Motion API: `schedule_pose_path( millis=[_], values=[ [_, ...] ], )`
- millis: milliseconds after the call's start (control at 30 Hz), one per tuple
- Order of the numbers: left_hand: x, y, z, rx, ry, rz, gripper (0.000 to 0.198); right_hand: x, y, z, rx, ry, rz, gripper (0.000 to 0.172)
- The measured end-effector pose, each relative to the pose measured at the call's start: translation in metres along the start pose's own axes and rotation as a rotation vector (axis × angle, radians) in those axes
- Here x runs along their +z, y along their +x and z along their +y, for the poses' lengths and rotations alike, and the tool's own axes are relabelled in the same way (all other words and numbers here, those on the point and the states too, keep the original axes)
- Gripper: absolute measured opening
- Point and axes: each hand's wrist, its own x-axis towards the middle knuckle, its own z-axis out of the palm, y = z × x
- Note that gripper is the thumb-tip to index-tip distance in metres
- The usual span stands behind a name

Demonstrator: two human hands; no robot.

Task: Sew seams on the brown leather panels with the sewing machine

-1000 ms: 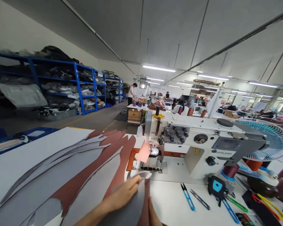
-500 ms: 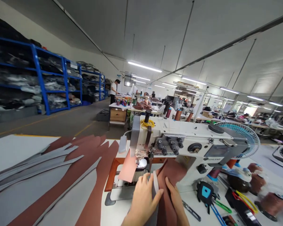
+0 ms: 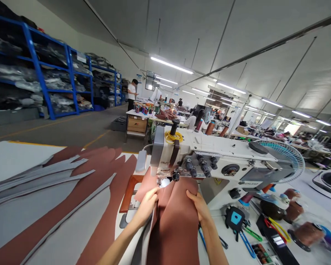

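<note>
A reddish-brown, leather-like piece [image 3: 176, 221] with a grey backing hangs from the sewing machine [image 3: 206, 154] down toward me. My left hand [image 3: 149, 202] pinches its left edge close to the lit needle area. On the right edge, my right hand [image 3: 199, 206] grips the same piece, thumb on top and the other fingers hidden underneath. The upper end of the piece lies at the presser foot, though the exact contact there is hard to make out. Left of the needle, another brown flap [image 3: 143, 184] lies on the machine bed.
Long brown pieces with grey backing [image 3: 71, 198] spread across the table on the left. At right are a tape measure [image 3: 235, 219], thread cones [image 3: 306, 235], a black box-like item [image 3: 281, 239] and a green snips-like tool [image 3: 253, 233]. A person [image 3: 131, 94] stands farther back.
My hands have moved apart to opposite edges of the brown piece, the left one farther left and up. The piece now lies spread flatter and closer under the needle. The view has shifted slightly.
</note>
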Motion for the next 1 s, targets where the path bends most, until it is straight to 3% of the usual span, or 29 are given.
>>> schedule_pose_path(
  millis=[133,267,400,700,1000],
  values=[
    [0.003,-0.003,0.003,0.016,-0.155,0.014,0.036,0.007,0.008,0.001,0.022,-0.018,0.012,0.071],
    [0.006,-0.011,0.0,0.006,-0.185,0.11,0.04,0.009,0.009,0.004,0.011,-0.132,0.103,0.066],
    [0.007,-0.014,0.0,-0.01,-0.137,0.253,0.039,0.011,0.012,0.005,-0.005,-0.142,0.134,0.06],
    [0.002,0.001,0.007,-0.111,0.031,0.432,0.036,0.011,0.033,0.009,-0.023,-0.119,0.122,0.058],
    [0.0,0.008,0.005,-0.178,0.058,0.421,0.038,0.006,0.047,0.007,-0.041,-0.14,0.02,0.06]
  ],
)
